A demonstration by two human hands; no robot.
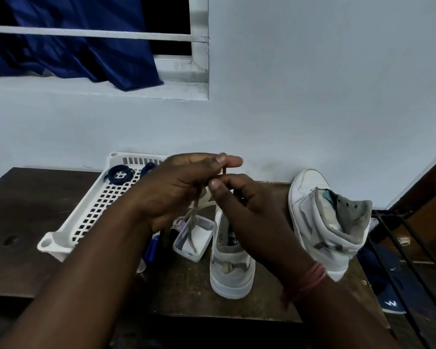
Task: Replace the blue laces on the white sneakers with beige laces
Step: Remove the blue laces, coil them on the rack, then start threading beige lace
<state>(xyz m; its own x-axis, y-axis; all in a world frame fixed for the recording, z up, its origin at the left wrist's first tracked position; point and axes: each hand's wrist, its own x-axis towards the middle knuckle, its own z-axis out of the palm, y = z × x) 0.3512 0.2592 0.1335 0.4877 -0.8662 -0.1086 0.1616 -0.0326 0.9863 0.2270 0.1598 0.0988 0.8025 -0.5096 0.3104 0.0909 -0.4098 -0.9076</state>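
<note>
Above the dark wooden bench's (pixel 35 205) middle, left hand (pixel 176 187) and right hand (pixel 247 210) together pinch a beige lace (pixel 191 220) over the near white leather sneaker (pixel 230 270); coiled blue laces (pixel 120 174) lie in the white slotted plastic tray (pixel 91 217) by the back edge.

Hands cover much of the lacing work

The left hand (pixel 179 187) and right hand (pixel 244 210) hide the near sneaker (pixel 230 268) toe and where the beige lace (pixel 192 222) ends. The white basket (pixel 96 205) is partly behind the left forearm; the small clear box (pixel 199 238) contents are unclear; a marker (pixel 152 248) is half hidden.
</note>
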